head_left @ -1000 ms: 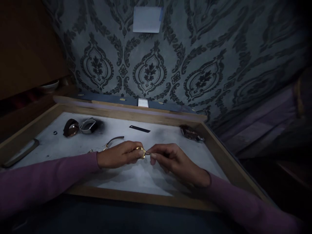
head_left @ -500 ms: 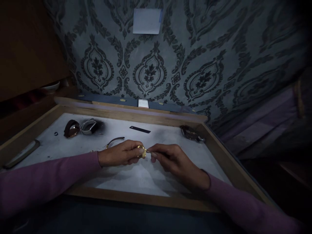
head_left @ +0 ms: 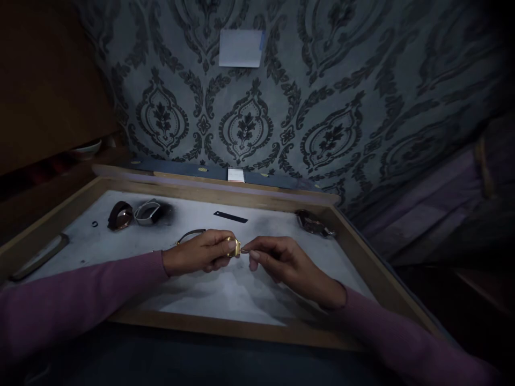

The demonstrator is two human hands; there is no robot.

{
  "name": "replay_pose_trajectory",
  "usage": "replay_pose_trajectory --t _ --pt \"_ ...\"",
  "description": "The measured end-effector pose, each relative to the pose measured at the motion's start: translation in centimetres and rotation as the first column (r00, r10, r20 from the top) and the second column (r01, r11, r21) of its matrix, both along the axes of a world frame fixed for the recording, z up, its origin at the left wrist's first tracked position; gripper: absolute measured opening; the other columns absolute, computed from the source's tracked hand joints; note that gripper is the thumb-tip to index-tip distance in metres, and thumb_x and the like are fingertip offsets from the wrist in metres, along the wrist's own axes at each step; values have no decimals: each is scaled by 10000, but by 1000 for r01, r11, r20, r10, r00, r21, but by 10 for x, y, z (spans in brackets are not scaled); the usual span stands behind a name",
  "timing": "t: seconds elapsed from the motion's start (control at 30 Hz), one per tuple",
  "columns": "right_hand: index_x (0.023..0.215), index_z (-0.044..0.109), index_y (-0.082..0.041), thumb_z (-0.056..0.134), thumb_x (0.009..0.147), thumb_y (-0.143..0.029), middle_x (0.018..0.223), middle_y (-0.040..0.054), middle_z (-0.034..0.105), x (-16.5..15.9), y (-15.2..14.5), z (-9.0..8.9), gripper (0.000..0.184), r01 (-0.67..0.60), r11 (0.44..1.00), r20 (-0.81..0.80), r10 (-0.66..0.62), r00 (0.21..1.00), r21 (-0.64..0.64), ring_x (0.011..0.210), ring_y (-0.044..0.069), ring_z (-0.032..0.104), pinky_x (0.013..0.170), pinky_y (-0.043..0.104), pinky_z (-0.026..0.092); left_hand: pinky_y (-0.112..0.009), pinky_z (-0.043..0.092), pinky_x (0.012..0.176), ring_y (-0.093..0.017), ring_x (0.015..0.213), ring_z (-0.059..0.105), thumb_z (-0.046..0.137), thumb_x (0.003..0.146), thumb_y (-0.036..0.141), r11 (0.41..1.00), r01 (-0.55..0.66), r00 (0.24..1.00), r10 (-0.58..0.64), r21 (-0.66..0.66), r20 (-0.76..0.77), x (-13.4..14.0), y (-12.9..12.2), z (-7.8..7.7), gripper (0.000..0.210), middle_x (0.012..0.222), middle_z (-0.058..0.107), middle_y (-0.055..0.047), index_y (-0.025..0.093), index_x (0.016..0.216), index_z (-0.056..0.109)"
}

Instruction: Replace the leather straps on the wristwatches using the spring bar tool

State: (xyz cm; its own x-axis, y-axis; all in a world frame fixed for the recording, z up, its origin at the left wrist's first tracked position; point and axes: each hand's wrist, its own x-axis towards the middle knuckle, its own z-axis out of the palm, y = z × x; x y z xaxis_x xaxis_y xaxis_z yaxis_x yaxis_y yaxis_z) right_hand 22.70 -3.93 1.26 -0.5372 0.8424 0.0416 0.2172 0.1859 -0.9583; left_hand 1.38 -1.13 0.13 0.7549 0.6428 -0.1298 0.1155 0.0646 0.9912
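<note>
My left hand (head_left: pixel 203 251) is closed around a gold watch case (head_left: pixel 236 248), the thumb on its face and the lug end pointing right. Across from it, my right hand (head_left: pixel 289 265) pinches a small thin metal piece (head_left: pixel 244 251) between thumb and forefinger, its tip at the lugs; what kind of piece it is I cannot make out. Behind the left hand a dark curved watch strap (head_left: pixel 191 234) lies on the white surface, partly hidden by the hand.
A wooden-rimmed tray (head_left: pixel 193 328) surrounds the white surface. On it lie a brown-strapped watch (head_left: pixel 119 216), a grey-strapped watch (head_left: pixel 147 212), a flat black strip (head_left: pixel 230 217), dark watches (head_left: pixel 314 223) at the right, a loose strap (head_left: pixel 42 258) and a small black ring (head_left: pixel 95 224).
The view has tilted slightly, so the tray and wall sit a little lower. Both hands keep nearly the same hold, the thin piece still at the watch's lugs.
</note>
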Motion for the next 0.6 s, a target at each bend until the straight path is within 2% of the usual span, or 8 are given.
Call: replay_pose_trajectory --t 0.4,0.6 --pt "999 706 -121 605 884 -428 671 7 606 -1 0 1 343 20 998 -2 -20 1000 -51 435 38 349 387 177 265 -197 269 436 -59 448 326 399 934 512 997 1 999 2 80 -40 0 -2 2 360 549 414 77 172 831 460" --pt "1010 707 -117 624 873 -426 660 4 605 0 0 0 348 27 996 -23 -29 999 -79 421 32 344 378 174 262 -197 265 433 -57 446 320 413 923 534 996 -10 1000 11 87 -9 0 -2 3 374 551 421 76 179 807 442"
